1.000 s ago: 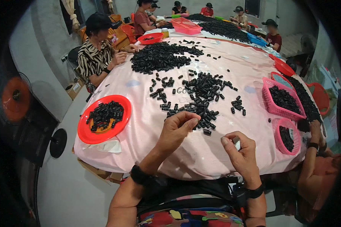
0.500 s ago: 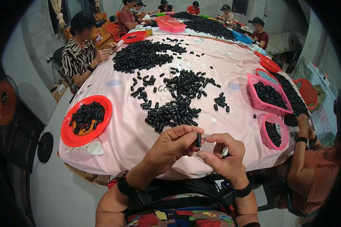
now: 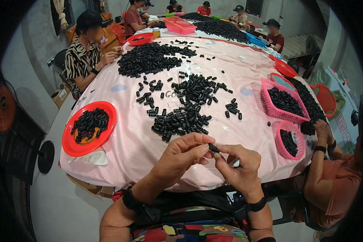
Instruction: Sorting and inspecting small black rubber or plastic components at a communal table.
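Observation:
A small black cylindrical plastic part (image 3: 213,148) is pinched between the thumb and forefinger of my left hand (image 3: 186,155), tilted above the near edge of the table. My right hand (image 3: 243,164) closes in from the right, its thumb and forefinger pressed together against the part's right end. A small silvery object (image 3: 235,162) shows between that hand's curled fingers; most of it is hidden, so its kind is unclear. Just beyond my hands lies a loose pile of similar black parts (image 3: 182,123) on the pink tablecloth (image 3: 129,157).
At left stands a red plate (image 3: 69,142) with black parts. To the right are a pink basket (image 3: 286,117) and a round pink basket (image 3: 287,154), both holding black pieces. A larger heap (image 3: 147,60) lies farther back. Other people sit around the tables.
The black part has tipped from upright to slanting. My right thumb and forefinger, apart before, have come together at its end. The whole view has shifted slightly.

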`<state>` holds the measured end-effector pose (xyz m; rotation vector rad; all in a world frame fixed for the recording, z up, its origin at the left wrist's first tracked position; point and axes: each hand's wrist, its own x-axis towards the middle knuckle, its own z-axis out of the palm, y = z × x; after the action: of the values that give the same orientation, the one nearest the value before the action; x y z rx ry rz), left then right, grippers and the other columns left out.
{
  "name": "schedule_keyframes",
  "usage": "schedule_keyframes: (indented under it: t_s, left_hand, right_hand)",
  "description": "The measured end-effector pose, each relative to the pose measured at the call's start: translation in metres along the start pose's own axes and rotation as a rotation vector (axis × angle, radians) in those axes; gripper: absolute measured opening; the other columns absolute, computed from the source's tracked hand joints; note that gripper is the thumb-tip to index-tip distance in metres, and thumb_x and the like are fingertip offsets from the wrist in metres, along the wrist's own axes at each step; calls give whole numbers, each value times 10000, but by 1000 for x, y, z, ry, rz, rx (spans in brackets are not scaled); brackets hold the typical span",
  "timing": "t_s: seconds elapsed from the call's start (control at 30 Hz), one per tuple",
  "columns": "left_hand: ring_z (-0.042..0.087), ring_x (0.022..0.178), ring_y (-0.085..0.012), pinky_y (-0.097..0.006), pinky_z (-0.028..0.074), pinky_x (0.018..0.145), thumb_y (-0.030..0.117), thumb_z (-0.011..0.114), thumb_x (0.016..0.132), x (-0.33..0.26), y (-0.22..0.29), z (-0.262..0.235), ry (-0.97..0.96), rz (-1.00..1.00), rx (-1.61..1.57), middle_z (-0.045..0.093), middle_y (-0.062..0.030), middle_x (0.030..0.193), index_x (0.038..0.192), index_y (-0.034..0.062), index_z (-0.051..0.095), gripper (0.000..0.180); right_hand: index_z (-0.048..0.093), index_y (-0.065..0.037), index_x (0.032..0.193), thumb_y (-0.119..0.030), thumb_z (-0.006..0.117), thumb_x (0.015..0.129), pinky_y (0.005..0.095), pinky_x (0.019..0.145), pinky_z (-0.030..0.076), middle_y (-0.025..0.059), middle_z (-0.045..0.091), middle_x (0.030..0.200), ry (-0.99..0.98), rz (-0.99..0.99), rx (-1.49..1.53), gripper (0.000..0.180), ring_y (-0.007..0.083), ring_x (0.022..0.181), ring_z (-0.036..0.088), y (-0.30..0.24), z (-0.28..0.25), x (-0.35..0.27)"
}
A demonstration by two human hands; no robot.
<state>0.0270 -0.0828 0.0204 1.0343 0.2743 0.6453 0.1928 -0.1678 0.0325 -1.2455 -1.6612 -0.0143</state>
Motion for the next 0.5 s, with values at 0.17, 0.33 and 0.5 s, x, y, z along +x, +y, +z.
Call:
schedule_keyframes:
  t_s: [0.17,0.33,0.5]
  left_hand:
    - [580,861,-75,-218,471,762,84,554,925,-1,3,10,29,120,219,635,-42,929,1124,17,566,210]
    - [589,888,-86,-224,469,789,27,563,907,-6,-4,7,77,161,403,629,-47,933,1064,-5,566,160]
    - [579,871,-77,-217,464,781,38,558,912,-8,2,12,104,205,427,626,-32,926,1077,-12,573,173]
  right_hand:
    - [646,-31,901,4,716,692,243,509,495,94,679,768,-21,-19,-32,223,171,579,661,-3,-2,2]
    - [645,-37,891,-2,727,688,246,499,488,95,677,760,-73,-56,-43,221,181,565,652,-8,-2,-2]
    - [647,-31,879,-11,737,687,248,494,486,99,677,762,-19,-13,-43,213,180,568,650,-6,-1,-1]
